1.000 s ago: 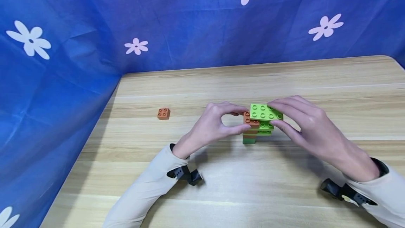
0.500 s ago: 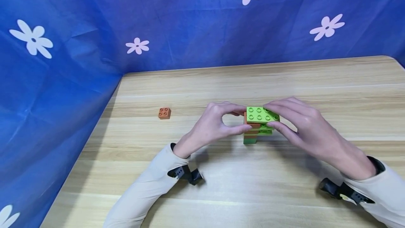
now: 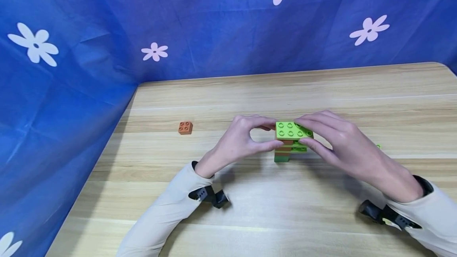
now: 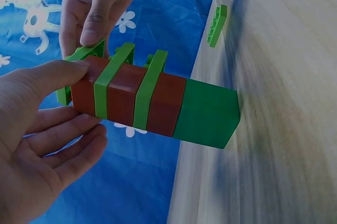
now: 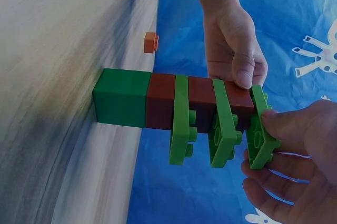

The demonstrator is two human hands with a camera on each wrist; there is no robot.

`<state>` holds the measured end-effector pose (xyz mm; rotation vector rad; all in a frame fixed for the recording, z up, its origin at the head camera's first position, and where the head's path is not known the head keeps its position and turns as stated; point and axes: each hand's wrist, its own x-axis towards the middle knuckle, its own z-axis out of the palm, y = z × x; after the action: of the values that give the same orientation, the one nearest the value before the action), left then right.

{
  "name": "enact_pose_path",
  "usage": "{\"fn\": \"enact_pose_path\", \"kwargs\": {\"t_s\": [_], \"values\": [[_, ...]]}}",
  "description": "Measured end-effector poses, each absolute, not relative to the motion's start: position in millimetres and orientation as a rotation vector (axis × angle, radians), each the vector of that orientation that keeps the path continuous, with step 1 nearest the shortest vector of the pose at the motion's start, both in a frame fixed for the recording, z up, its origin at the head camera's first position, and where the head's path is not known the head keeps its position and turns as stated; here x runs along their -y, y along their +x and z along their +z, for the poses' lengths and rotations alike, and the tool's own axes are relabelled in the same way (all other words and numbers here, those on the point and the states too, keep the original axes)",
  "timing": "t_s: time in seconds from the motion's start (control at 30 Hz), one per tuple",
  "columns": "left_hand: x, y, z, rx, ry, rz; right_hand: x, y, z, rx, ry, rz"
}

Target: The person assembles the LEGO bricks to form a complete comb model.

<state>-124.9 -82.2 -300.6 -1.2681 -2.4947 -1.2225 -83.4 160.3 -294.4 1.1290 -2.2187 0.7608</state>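
A tower of toy building bricks stands on the table: a dark green block [image 5: 121, 98] at the bottom, then brown bricks alternating with light green plates that jut out to one side. My left hand [image 3: 235, 142] pinches the uppermost brown brick [image 5: 239, 97] between thumb and fingers. Between my right hand's [image 3: 344, 148] thumb and fingers is the topmost light green plate [image 3: 289, 131], studs up. It lies over the uppermost brown brick, with its other end jutting right. In the right wrist view, that plate looks slightly tilted against the brick.
On the wooden table [image 3: 271, 217], a loose orange-brown brick [image 3: 185, 128] lies to the left. Another light green plate [image 4: 217, 26] lies on the table, mostly hidden behind my right hand in the head view. Blue flowered cloth [image 3: 214, 23] hangs behind the table and along its left side.
My right hand has moved the light green plate left and slightly down, and it now covers the studs of the uppermost brown brick. My left hand has stayed in place.
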Motion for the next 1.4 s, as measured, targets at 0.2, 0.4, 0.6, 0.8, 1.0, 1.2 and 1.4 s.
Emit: {"fn": "enact_pose_path", "kwargs": {"t_s": [0.2, 0.4, 0.6, 0.8, 1.0, 1.2, 1.4], "values": [[83.3, -125.8, -298.2, 2.459, -1.329, -1.220, -159.8, -82.9, -293.0, 2.223, 1.125, 0.741], [84.5, -126.8, -296.0, 2.343, -1.389, -1.276, -159.4, -82.2, -291.6, 2.236, 1.120, 0.735], [84.2, -126.3, -297.7, 2.267, -1.407, -1.243, -158.2, -81.5, -290.5, 2.245, 1.118, 0.718], [85.2, -125.4, -297.3, 2.249, -1.404, -1.246, -157.5, -80.0, -289.9, 2.294, 1.105, 0.741], [84.3, -125.4, -298.8, 2.246, -1.396, -1.256, -157.0, -79.1, -291.8, 2.343, 1.098, 0.708], [82.6, -125.9, -299.7, 2.238, -1.405, -1.229, -156.9, -79.5, -293.7, 2.338, 1.093, 0.668], [82.6, -125.9, -298.8, 2.236, -1.414, -1.216, -156.7, -80.4, -292.3, 2.320, 1.087, 0.631]]}}
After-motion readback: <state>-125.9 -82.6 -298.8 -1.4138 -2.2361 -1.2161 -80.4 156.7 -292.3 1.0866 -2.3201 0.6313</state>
